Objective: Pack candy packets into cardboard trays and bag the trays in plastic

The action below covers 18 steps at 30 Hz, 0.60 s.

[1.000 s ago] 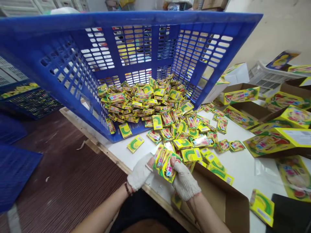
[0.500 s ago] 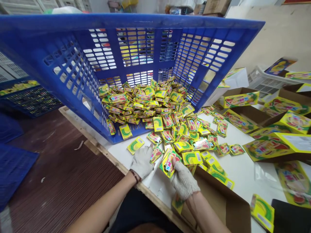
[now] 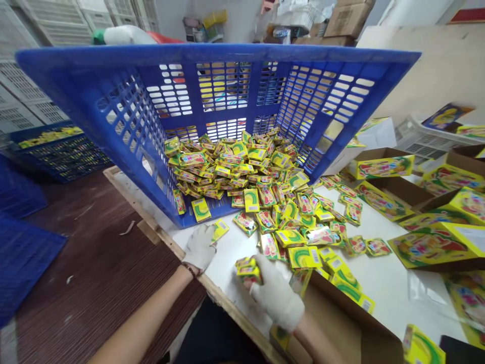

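1. Your gloved left hand lies flat, fingers touching one yellow packet just in front of the tipped blue crate.
2. Your gloved right hand grips a small stack of packets nearer you than the crate, beside the loose pile spilling from it.

Both gloved hands low — left hand reaching, right hand curled shut.

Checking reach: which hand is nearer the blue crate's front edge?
Left. The left hand lies just below the blue crate edge; the right hand holds a packet stack farther off.
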Each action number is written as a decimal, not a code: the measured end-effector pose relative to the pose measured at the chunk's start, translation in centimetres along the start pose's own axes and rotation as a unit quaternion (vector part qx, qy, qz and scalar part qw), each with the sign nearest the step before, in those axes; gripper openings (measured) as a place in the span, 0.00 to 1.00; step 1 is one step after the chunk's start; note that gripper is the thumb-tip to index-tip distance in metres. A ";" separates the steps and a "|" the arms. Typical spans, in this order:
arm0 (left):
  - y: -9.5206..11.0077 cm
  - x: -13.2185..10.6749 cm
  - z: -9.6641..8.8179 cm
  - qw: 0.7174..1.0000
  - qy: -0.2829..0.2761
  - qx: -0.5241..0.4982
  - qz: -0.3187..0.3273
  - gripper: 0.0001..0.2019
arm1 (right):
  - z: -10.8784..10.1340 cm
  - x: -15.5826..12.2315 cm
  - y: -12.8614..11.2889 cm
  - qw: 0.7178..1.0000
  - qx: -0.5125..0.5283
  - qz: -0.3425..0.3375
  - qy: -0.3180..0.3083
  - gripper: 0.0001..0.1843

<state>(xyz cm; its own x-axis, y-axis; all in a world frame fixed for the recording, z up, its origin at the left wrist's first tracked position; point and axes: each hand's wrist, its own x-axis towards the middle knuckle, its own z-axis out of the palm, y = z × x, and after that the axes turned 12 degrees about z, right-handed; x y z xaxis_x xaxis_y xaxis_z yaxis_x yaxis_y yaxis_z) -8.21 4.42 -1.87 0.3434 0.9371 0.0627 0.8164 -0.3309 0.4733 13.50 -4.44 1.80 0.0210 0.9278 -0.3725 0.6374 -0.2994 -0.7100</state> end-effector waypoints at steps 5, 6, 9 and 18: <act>0.9 -0.2 -0.1 0.977 -0.115 -0.088 0.158 0.13 | 3.0 -0.4 0.3 0.927 -0.288 -0.240 0.006 0.14; 1.3 -0.2 0.1 0.966 -0.143 -0.102 0.192 0.12 | 3.3 -0.3 0.4 0.916 -0.307 -0.257 0.031 0.16; 2.4 1.0 0.7 0.954 -0.165 -0.103 0.229 0.14 | 2.9 -0.1 0.3 0.907 -0.335 -0.246 0.065 0.28; 4.7 11.4 2.2 0.971 -0.112 -0.037 0.208 0.10 | 1.4 0.4 -2.1 0.919 -0.366 -0.141 -0.045 0.31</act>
<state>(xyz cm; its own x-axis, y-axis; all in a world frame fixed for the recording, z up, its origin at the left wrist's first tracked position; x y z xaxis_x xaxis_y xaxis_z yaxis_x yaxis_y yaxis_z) 0.54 13.30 -0.87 0.7357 0.6734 0.0726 0.5524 -0.6586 0.5110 11.02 -3.75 2.31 -0.2661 0.9140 -0.3064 0.9559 0.2092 -0.2061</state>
